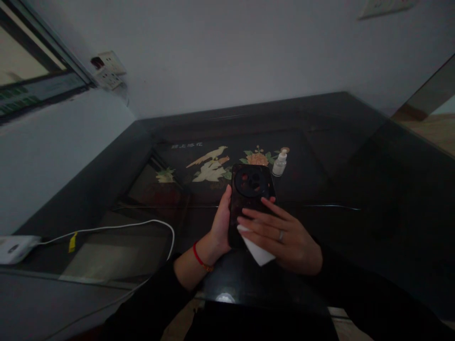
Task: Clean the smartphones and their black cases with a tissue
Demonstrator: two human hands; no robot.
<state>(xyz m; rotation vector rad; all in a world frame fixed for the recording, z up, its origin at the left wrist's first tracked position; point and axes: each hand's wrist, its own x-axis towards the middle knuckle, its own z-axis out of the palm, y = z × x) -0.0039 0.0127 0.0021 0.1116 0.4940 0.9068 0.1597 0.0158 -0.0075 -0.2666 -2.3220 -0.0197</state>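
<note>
A dark phone case (254,205) with a big round camera ring, cut with holes, is held upright over the table in my left hand (221,225). The thumb lies along its left side, and the fingers behind it are mostly hidden. My right hand (280,234) lies over the lower part of the case, its fingers closed over a folded white tissue (259,250). Part of the tissue sticks out below the fingers. Just beyond the case stands a small clear bottle (279,163) with a white top.
The dark glossy table (320,142) bears a bird-and-flower picture (210,166). At left lies a white power strip (16,248), its cord (124,226) with a yellow tag (73,242) running over the table's front edge. Walls border the table behind and at left.
</note>
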